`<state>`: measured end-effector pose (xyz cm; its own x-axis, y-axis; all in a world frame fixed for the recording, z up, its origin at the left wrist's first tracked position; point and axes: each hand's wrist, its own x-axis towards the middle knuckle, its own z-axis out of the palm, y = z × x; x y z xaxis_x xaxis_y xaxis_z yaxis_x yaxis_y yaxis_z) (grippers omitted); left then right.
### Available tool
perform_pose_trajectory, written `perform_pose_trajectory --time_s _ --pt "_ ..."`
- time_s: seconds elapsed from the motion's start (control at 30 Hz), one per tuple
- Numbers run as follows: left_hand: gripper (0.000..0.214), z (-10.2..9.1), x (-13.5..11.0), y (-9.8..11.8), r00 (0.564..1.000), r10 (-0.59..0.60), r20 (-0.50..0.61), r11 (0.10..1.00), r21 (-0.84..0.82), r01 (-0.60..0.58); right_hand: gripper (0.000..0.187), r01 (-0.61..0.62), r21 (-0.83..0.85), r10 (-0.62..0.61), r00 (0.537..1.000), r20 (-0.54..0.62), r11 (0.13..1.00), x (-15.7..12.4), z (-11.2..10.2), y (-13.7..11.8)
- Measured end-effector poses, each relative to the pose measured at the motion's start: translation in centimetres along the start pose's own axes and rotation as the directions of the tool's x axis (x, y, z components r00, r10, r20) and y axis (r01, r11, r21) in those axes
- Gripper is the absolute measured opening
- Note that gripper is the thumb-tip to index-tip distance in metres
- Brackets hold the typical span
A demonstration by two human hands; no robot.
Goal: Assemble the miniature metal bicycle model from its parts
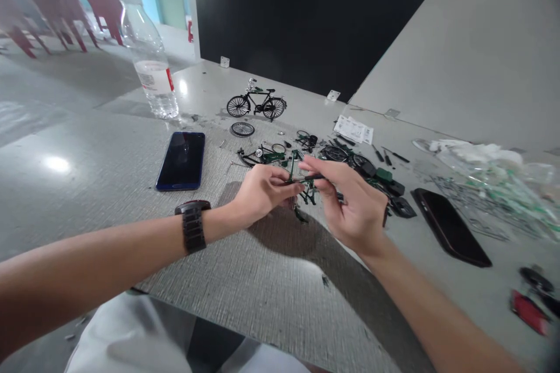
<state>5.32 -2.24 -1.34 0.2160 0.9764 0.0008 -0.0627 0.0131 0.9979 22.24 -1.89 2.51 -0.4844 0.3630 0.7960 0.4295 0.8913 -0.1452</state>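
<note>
My left hand [262,191], with a dark watch on its wrist, pinches a small green model-bicycle frame [306,192] held just above the table mat. My right hand [350,201] is closed on a thin black screwdriver [312,176] whose tip meets the frame near my left fingertips. Behind the hands lie loose parts: a green frame piece [269,156], a single wheel [242,129], and several black wheels and bits [345,154]. A finished black model bicycle [256,104] stands upright farther back.
A blue phone [181,160] lies at left on the textured grey mat [271,280], a dark phone [450,224] at right. A water bottle [151,64] stands at back left. An instruction sheet [353,129], clear plastic bags [490,180], and red and black pieces [531,303] lie right.
</note>
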Motion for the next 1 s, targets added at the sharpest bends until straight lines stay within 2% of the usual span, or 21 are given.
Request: perform_pose_trajectory --time_s 0.1,0.3,0.43,0.53,0.63,0.83,1.0 --pt "0.029 0.0 0.0 0.0 1.0 -0.002 -0.003 1.0 0.004 0.002 0.029 -0.051 0.027 0.051 0.999 0.012 0.998 0.1 0.0 -0.5" --pt "0.032 0.0 0.0 -0.2 1.0 -0.009 -0.023 0.999 0.036 0.01 0.004 -0.111 -0.071 0.103 0.99 -0.098 0.991 0.2 0.0 -0.7" --pt "0.03 0.1 0.1 -0.2 1.0 -0.01 -0.017 0.999 0.053 0.011 0.012 -0.048 -0.101 0.035 0.992 -0.125 0.994 0.0 0.0 -0.1" --pt "0.03 0.1 0.1 -0.1 1.0 0.011 -0.014 1.0 0.019 -0.011 0.023 0.004 -0.063 -0.007 0.999 -0.049 0.998 0.1 -0.1 0.1" --pt "0.031 0.2 0.0 0.1 1.0 0.016 -0.011 1.0 -0.018 -0.016 0.031 -0.028 0.004 0.028 1.0 0.004 1.0 0.1 -0.2 0.1" --pt "0.031 0.1 0.0 -0.1 0.999 -0.039 -0.025 0.999 -0.006 0.038 0.012 -0.092 0.003 0.092 0.995 -0.042 0.996 0.2 -0.3 -0.4" --pt "0.032 0.1 -0.1 0.0 0.999 -0.029 -0.03 0.999 0.037 0.03 0.006 -0.122 -0.034 0.121 0.992 -0.042 0.992 0.5 -0.4 -0.8"
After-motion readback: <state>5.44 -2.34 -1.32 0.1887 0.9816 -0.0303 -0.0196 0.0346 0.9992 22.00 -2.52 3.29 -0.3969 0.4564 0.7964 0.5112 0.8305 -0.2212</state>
